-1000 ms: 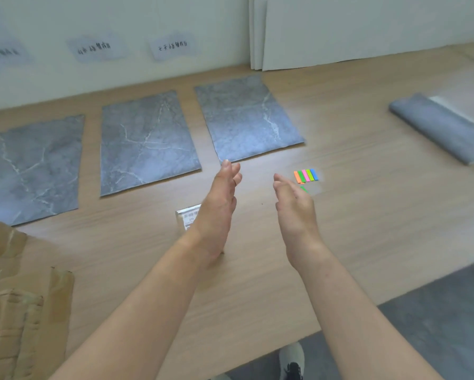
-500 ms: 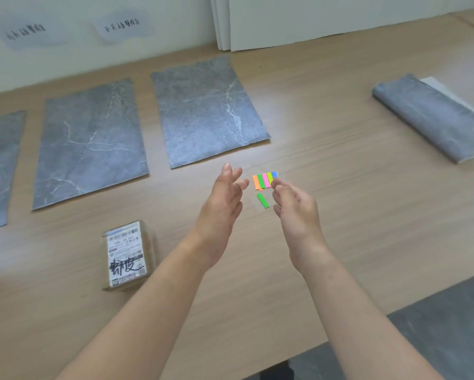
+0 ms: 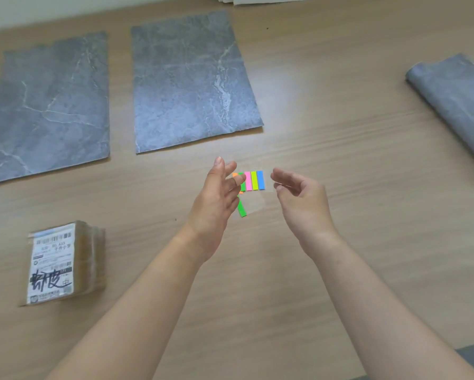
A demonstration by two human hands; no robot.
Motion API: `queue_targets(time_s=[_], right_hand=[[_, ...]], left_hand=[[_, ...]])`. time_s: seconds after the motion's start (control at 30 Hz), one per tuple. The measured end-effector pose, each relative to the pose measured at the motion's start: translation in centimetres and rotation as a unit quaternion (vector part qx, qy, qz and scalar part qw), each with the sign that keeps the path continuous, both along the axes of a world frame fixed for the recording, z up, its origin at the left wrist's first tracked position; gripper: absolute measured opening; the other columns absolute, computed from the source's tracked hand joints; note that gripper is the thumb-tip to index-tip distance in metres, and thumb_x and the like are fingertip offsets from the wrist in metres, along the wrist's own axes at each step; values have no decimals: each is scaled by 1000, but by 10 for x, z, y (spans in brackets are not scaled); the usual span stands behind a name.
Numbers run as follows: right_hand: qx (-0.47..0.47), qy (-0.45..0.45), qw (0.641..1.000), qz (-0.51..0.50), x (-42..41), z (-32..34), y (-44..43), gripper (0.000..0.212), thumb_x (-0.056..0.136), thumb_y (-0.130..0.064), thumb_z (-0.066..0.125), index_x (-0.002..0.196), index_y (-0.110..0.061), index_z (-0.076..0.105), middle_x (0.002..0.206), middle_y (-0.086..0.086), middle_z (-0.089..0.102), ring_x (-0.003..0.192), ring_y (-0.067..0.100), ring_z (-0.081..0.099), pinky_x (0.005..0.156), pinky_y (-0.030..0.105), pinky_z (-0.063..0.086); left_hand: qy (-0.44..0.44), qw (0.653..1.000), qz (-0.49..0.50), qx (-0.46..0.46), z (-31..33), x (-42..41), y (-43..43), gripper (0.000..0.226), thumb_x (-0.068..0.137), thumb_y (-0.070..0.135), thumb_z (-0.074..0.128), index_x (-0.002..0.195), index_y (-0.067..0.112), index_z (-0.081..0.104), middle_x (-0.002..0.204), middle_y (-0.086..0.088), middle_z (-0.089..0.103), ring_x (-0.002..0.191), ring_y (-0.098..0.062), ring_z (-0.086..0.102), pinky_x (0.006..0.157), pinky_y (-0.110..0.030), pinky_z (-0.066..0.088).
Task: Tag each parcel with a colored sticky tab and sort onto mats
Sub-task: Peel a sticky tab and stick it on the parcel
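Both hands are empty here: the left hand [image 3: 216, 204] is up on edge with straight, spread fingers, and the right hand [image 3: 301, 201] faces it with fingers loosely curled and a gap between thumb and forefinger, nothing visible between them. They hang on either side of the strip of coloured sticky tabs [image 3: 253, 181], which lies flat on the wooden table [image 3: 340, 138]; pink, yellow-green and blue show clearly, while the orange end is partly hidden behind the left fingers. Just below the strip lies a loose green tab [image 3: 241, 209], apart from the row. The parcel [image 3: 56, 266] sits well off to the left, label up, on bare table, and no tab shows on it. Beyond the hands are the right grey mat [image 3: 192, 83] and the left grey mat [image 3: 49, 105], neither with a parcel on it, and a rolled grey sheet [image 3: 455, 100] rests at the far right. By my reading this is right at the start: a tab is yet to be picked, the parcel is untagged and unsorted, so tagging and placing on a mat all remain.
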State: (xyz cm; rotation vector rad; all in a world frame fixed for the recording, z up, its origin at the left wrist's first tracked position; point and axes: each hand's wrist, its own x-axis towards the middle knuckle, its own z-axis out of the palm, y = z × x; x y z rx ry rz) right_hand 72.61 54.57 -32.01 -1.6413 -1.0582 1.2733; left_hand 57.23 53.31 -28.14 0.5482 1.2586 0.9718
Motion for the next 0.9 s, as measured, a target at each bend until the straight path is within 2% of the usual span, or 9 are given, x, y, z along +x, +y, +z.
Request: queue_targets(time_s=[0.27,0.33,0.4,0.47,0.5,0.57,0.67,0.77,0.9], right_hand=[[-15,-30,999,31,4,-48,27,39,96,2,52,124,-18,70,114,-8,73,106,1,68,102,24,51],[28,-114,991,68,7,-57,35,36,94,-2,59,125,-19,71,114,-7,73,102,4,69,98,24,52],[112,-229,957,141,12,-64,46,36,90,-5,70,124,-16,72,112,0,73,93,13,70,90,25,53],[179,-288,917,210,16,-72,62,37,82,-8,81,118,-13,75,102,8,70,82,21,68,80,31,52],[184,-297,906,240,17,-76,71,38,77,-10,86,114,-12,77,96,9,69,78,23,66,76,32,50],[157,-310,895,280,19,-81,87,39,69,-14,91,106,-13,80,90,10,68,75,25,65,72,29,45],[117,-306,902,282,19,-81,98,41,60,-19,96,98,-14,82,86,5,68,71,19,63,69,25,43],[95,-292,909,281,18,-77,103,41,55,-21,98,93,-16,83,79,-4,65,66,12,61,69,25,46],[47,-292,910,292,17,-74,113,33,58,-18,97,88,-17,83,69,-10,67,55,-7,56,61,9,41]], left_hand=[[-8,1000,13,-26,-45,-3,23,64,100,62,30,147,22,46,141,-10,58,134,-20,51,120,-40,32],[-7,1000,7,-29,-50,-2,27,63,101,61,31,147,21,46,140,-10,58,133,-20,53,119,-40,34],[11,1000,-2,-16,-54,-1,29,59,102,57,33,142,18,51,136,-8,61,126,-18,59,115,-39,39],[122,991,-25,52,-59,1,31,46,104,50,39,129,17,60,129,-3,64,119,-18,63,112,-38,43],[219,968,-61,104,-64,1,32,39,103,44,42,123,19,63,126,-1,65,119,-19,62,111,-34,42],[398,886,-152,184,-77,0,35,38,99,28,45,124,9,66,129,-5,63,124,-19,57,109,-24,38],[524,782,-258,217,-89,1,41,61,85,25,27,125,3,67,135,-11,60,126,-27,56,109,-32,42],[574,729,-304,215,-95,5,43,73,77,33,16,120,5,69,130,-11,63,118,-31,59,100,-37,48],[595,709,-322,199,-98,6,40,52,84,24,31,114,6,70,128,-11,61,111,-32,58,88,-37,47]])
